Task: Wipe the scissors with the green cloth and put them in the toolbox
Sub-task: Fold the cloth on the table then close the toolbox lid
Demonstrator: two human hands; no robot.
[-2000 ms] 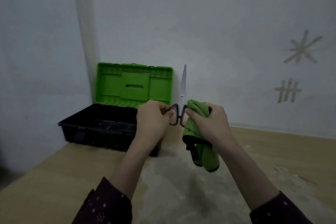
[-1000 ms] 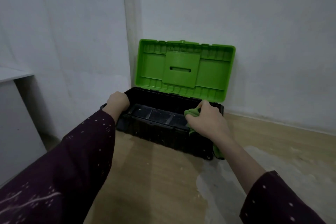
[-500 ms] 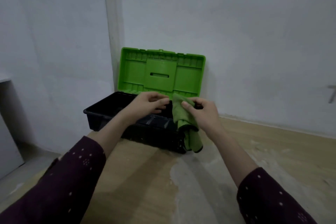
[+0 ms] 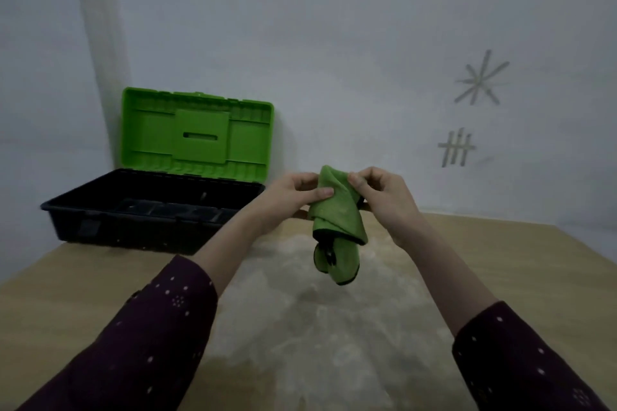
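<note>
The green cloth hangs bunched in the air above the table, right of the toolbox. My left hand pinches its upper left edge and my right hand pinches its upper right edge. The toolbox stands at the back left with its black tray uncovered and its green lid raised against the wall. A faint pale glint shows inside the dark tray; the scissors cannot be made out plainly.
The wooden table has a pale, worn patch in the middle under the cloth. White walls meet in a corner behind the toolbox. Stick marks are fixed on the wall at the right.
Two seconds ago my left hand held the scissors upright beside the cloth. It then reached into the toolbox and came back without them. Both hands now hold the cloth to the right of the box.
</note>
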